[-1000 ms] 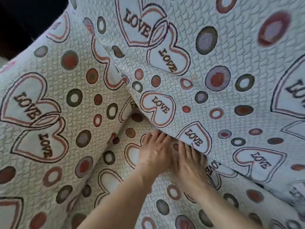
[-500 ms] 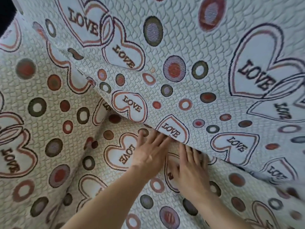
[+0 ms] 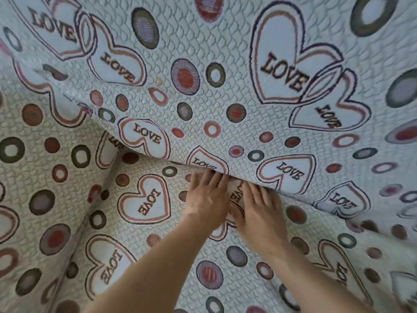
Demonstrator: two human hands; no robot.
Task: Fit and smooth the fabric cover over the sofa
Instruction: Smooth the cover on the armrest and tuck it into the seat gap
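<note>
The quilted pale fabric cover (image 3: 225, 53), printed with outlined hearts and ringed dots in red, brown and grey, lies over the whole sofa, hiding it, and folds into a deep crease (image 3: 291, 195) where back meets seat. The left hand (image 3: 206, 197) and right hand (image 3: 259, 211) lie flat side by side, fingers straight, grasping nothing, fingertips pressing the cover into that crease. Each heart reads "LOVE".
</note>
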